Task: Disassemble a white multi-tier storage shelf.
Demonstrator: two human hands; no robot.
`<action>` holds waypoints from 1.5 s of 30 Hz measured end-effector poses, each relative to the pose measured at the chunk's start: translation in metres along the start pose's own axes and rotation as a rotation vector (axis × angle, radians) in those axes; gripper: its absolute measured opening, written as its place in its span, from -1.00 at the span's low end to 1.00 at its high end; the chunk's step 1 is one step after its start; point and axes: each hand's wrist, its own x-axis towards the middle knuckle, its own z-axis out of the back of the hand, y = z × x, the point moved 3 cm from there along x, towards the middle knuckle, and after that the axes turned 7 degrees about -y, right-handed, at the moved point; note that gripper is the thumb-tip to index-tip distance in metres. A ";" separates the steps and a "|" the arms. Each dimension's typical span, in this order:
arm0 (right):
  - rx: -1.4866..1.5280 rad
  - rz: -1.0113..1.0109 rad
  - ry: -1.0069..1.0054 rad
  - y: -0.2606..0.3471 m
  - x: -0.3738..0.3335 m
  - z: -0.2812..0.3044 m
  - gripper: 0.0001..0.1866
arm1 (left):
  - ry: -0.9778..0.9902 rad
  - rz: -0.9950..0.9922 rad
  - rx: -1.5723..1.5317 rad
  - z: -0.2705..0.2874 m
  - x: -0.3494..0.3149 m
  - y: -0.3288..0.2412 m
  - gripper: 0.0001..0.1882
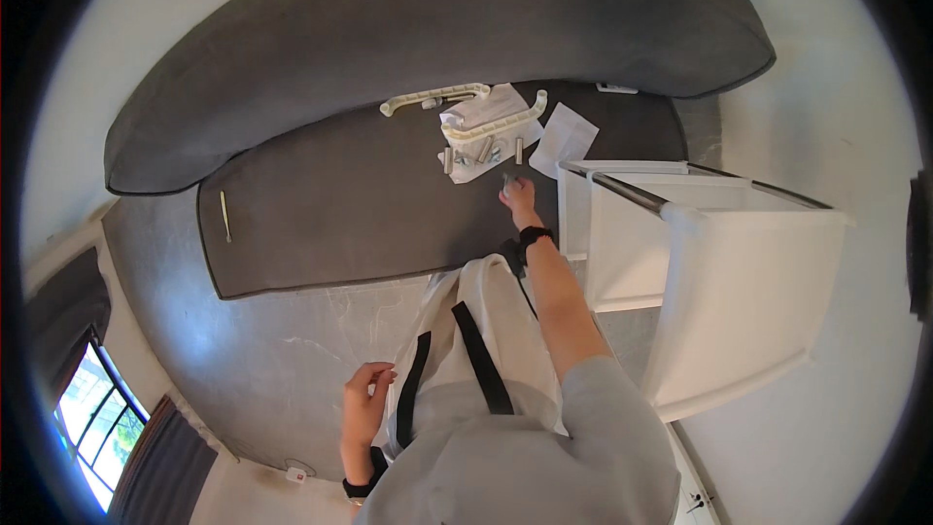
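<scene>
My right hand [521,197] reaches over the dark grey sofa seat [321,204], its fingers closed round a small greyish thing [507,180] whose kind I cannot make out. Just beyond it, several short silver metal tubes [519,151] and small fittings lie on and beside crumpled white paper [468,171]. A cream plastic bracket [496,124] rests across that paper, and a second cream bracket [434,95] lies behind it against the backrest. My left hand [362,410] hangs low beside my body, fingers loosely bent and apart, with nothing visible in it.
A white panelled frame with metal rails [743,301] stands close on my right, against the seat. A white sheet [566,136] lies between it and the parts. On the seat's left end is a thin yellow tool [225,217]. Grey marbled floor [292,340] shows in front.
</scene>
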 end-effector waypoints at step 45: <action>-0.263 0.517 -0.704 0.023 -0.160 0.467 -0.70 | 0.289 -1.259 0.234 -0.138 -0.082 -0.164 -0.84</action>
